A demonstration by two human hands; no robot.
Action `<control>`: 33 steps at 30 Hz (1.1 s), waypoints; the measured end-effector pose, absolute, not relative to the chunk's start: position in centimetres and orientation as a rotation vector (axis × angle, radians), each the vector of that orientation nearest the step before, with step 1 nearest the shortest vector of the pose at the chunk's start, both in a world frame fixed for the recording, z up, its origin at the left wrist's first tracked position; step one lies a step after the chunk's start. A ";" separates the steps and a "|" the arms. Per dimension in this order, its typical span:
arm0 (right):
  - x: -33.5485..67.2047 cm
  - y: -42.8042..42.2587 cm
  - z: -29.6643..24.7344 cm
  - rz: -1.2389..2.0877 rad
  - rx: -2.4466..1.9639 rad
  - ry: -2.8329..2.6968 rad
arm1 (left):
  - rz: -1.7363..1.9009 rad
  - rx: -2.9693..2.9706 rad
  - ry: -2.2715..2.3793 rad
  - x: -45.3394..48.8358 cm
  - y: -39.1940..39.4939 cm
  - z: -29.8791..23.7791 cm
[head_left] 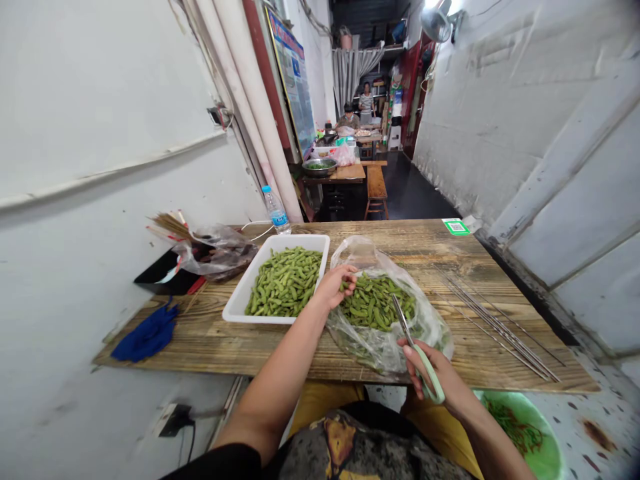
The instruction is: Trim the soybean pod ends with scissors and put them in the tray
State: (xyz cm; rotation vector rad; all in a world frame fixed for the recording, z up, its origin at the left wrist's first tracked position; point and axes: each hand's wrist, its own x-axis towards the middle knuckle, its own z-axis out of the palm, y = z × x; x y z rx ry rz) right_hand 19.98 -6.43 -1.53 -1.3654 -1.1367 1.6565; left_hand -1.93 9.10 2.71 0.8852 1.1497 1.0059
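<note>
My left hand (pixel 339 287) is over the near left side of a clear plastic bag (pixel 434 323), fingers closed on a green edamame pod (pixel 344 285). More edamame pods (pixel 375 307) lie heaped in the opened bag. In my right hand (pixel 447 375) is a pair of scissors (pixel 401 319) with pale green handles, blades pointing up and away over the bag's right part. The blades look closed or nearly so. To the left, a white tray (pixel 267 319) holds a large pile of edamame pods (pixel 286 280).
Metal skewers (pixel 495 327) lie on the wooden table (pixel 295 350) at right. Leftward are a blue cloth (pixel 145 335), a black box (pixel 159 272) and a water bottle (pixel 278 212). A green basin (pixel 547 433) stands below right. Two people sit or stand far back.
</note>
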 end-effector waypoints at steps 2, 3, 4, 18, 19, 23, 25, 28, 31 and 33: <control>20.1 -6.5 -1.3 1.662 -1.368 -1.124 | 0.929 1.352 1.285 -1.6 9.0 2.1; 20.1 -6.4 -1.2 1.662 -1.377 -1.118 | 0.848 1.616 1.335 -1.4 8.9 1.8; 20.1 -6.4 -1.1 1.658 -1.389 -1.113 | 0.734 1.862 1.375 -1.2 8.8 1.6; 19.7 -5.9 -1.5 1.661 -1.371 -1.152 | 0.643 1.965 1.230 -0.4 8.3 1.4; 19.6 -5.8 -1.4 1.666 -1.366 -1.149 | 0.659 1.902 1.240 -0.3 8.0 1.3; 19.1 -5.7 -0.7 1.660 -1.341 -1.159 | 0.703 1.799 1.243 0.4 6.8 1.3; 18.9 -5.7 -0.4 1.647 -1.335 -1.172 | 0.720 1.765 1.237 0.7 6.3 1.6; 18.8 -5.7 -0.2 1.630 -1.334 -1.202 | 0.717 1.702 1.236 1.0 5.7 2.0; 18.7 -5.6 -0.3 1.636 -1.324 -1.211 | 0.708 1.643 1.209 1.4 5.2 2.0; 18.6 -5.6 -0.5 1.642 -1.336 -1.184 | 0.722 1.565 1.197 1.6 5.0 1.7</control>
